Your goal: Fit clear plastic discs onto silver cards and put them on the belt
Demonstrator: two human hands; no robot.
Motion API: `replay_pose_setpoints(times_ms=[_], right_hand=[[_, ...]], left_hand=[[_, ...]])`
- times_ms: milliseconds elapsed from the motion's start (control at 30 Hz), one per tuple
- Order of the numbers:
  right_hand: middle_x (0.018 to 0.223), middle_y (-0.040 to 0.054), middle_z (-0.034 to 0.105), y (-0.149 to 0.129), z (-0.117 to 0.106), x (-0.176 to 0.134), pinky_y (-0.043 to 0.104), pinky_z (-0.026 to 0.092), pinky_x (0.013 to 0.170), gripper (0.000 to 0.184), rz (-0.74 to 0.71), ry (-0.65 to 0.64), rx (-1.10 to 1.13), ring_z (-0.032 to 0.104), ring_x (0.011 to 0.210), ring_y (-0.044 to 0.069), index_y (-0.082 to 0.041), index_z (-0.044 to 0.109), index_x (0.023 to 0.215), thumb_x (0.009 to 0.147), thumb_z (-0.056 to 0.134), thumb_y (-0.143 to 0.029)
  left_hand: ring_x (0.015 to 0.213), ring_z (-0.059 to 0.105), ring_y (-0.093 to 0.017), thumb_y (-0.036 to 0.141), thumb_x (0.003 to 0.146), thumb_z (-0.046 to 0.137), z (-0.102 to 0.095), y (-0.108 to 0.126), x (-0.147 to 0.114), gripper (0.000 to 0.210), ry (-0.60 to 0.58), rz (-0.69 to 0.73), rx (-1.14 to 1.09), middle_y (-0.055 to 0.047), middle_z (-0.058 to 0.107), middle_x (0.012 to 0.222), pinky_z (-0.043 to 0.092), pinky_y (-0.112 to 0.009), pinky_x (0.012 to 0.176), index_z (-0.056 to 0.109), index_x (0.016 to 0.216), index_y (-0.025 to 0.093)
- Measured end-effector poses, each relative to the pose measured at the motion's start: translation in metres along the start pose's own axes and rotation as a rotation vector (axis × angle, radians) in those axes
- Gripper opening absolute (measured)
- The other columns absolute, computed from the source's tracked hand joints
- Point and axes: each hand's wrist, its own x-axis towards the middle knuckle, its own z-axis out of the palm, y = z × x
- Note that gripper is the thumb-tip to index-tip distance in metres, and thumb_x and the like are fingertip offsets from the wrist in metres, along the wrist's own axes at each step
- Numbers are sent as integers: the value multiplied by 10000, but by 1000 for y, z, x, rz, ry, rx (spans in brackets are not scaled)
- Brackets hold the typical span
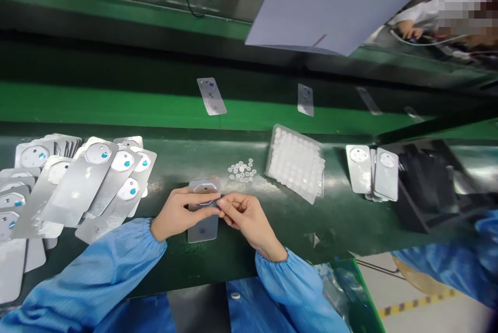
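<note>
A grey metal plate with a round camera-like cutout at its top lies on the green bench under my hands. My left hand reaches across it from the left, thumb and fingers stretched to the right, their tips meeting those of my other hand. Thumb and index finger of my right hand are pinched together above the plate's right edge. Whatever sits between the fingertips is too small and covered to make out. Just beyond, a cluster of small clear discs lies loose on the bench.
Stacks of similar plates spread over the left side. A clear tray of white pieces stands right of the discs. Farther right are more plates and a black bin. A co-worker's blue sleeve enters at right.
</note>
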Motion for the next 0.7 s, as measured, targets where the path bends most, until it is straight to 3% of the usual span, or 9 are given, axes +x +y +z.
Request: replay_pose_setpoints(times_ms=[133,333,567,700], right_hand=[[509,-29,533,-4,2,0,218,275,414,502,16,-44,-17,350,437,66,-172,668,665,760,809,-645],[477,-40,502,-2,-1,-1,225,237,403,466,-5,-33,-23,324,423,68,-161,721,740,792,797,-618],[506,-45,493,-3,0,-2,231,266,424,431,-71,-34,-78,368,448,81,-167,703,786,843,761,-591],[583,-5,570,-10,-1,0,250,343,465,436,-137,15,-224,457,502,113,-175,705,804,863,721,-606]], left_hand=[[924,785,-236,240,879,786,1,-2,0,172,-6,-5,-28,-43,825,1006,622,-302,837,839,1042,248],[553,662,-134,216,841,821,0,1,2,127,39,-77,-18,-16,816,796,520,-239,534,850,963,233],[757,751,-189,238,828,822,1,3,2,101,35,-218,-127,-43,823,918,551,-223,562,850,925,226],[1033,743,-261,297,768,877,-1,3,4,396,13,-268,-139,-63,795,1141,603,-305,860,803,1152,235]])
